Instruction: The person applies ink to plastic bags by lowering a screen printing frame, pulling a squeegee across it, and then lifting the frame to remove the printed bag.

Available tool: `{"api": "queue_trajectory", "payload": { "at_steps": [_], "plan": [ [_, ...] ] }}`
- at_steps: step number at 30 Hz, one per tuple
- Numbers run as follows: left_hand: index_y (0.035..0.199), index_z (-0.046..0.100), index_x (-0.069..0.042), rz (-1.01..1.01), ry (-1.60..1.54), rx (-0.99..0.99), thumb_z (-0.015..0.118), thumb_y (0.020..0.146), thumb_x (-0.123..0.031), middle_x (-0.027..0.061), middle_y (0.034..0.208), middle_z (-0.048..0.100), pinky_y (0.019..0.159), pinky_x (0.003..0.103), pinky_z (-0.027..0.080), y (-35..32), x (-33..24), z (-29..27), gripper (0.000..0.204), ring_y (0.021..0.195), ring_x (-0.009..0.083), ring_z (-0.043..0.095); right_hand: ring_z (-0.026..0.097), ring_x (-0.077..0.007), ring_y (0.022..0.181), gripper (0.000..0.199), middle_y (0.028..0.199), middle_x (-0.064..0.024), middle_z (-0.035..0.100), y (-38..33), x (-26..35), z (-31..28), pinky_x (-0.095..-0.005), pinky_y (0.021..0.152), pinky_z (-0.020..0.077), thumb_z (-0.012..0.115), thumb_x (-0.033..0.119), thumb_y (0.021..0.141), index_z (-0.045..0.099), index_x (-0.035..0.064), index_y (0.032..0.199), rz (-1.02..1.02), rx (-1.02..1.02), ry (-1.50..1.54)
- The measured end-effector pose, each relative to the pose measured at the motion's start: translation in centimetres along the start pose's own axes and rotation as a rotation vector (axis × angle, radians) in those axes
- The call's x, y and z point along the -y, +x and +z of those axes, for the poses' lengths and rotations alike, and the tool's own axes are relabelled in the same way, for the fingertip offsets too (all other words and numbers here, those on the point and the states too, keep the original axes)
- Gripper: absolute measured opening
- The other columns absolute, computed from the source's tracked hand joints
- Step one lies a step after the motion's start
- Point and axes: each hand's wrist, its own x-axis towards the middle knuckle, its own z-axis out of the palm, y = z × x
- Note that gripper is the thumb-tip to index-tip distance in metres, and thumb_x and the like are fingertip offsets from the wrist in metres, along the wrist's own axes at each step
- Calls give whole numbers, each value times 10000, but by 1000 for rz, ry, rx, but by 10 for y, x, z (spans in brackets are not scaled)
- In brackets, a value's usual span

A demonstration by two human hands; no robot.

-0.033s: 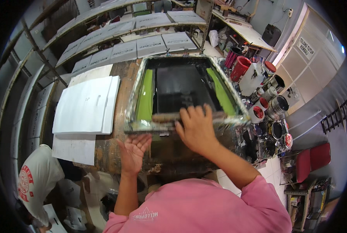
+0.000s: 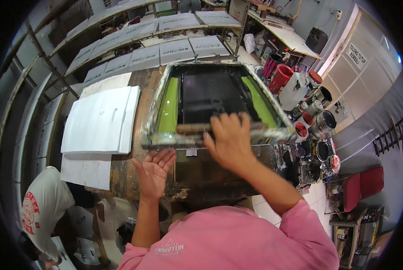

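A printing screen (image 2: pixel 149 121) in a paint-smeared frame lies over the worn wooden table, its near edge raised. Its dark mesh is flanked by two lime-green strips. Along the near end inside it rests a wooden-handled squeegee (image 2: pixel 194 129). My right hand (image 2: pixel 232 139) closes over that squeegee from above, beside the near rail; its fingertips are partly hidden. Palm up and fingers spread, my left hand (image 2: pixel 155 173) is just below the frame's near left corner, holding nothing. To the left sits a stack of white sheets (image 2: pixel 97 121).
Racks with printed white boxes (image 2: pixel 176 50) stand behind the table (image 2: pixel 120 173). Ink cans and tubs (image 2: pixel 323 121) crowd the right side. Red chairs (image 2: pixel 363 186) are farther right. Another person in a white shirt (image 2: pixel 48 202) bends down at the lower left.
The screen's near edge has risen slightly, showing more of a small white piece beneath it. Both hands have shifted a little upward in view.
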Motion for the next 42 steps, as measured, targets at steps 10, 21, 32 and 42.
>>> {"api": "queue_trajectory", "payload": {
  "at_steps": [10, 21, 32, 42],
  "plan": [
    [1715, 286, -105, 29, 2326, -60, 408, 942, -892, 307, 1760, 162, 1192, 794, -145, 49, 58, -22, 1110, 1632, 537, 27, 689, -341, 849, 355, 863, -140, 711, 148, -39, -51, -471, 866, 429, 655, 366, 923, 732, 21, 962, -58, -234, -3],
    [1667, 335, 25, -26, 2300, -110, 438, 912, -908, 245, 1766, 233, 1176, 793, -184, 56, 76, -15, 1205, 1670, 416, 21, 675, -430, 777, 370, 792, -207, 692, 200, -48, -69, -507, 764, 495, 635, 389, 919, 717, 28, 901, -6, -148, -6],
    [1427, 632, 61, 432, 1599, -163, 751, 992, -324, 275, 1398, 675, 1048, 533, 502, 126, 46, 54, 592, 1221, 408, 677, 618, -293, 625, 433, 662, -148, 646, 206, -41, -86, -455, 677, 506, 583, 382, 942, 676, 4, 752, 106, -6, 92],
    [1449, 680, -22, 444, 1201, -492, 698, 979, -22, -83, 658, 505, 544, 231, 327, 83, -59, -2, 470, 580, 15, 418, 658, -449, 890, 422, 957, -239, 738, 186, -52, -59, -492, 899, 476, 612, 397, 977, 752, 13, 1082, -61, -246, 0]
  ]
}}
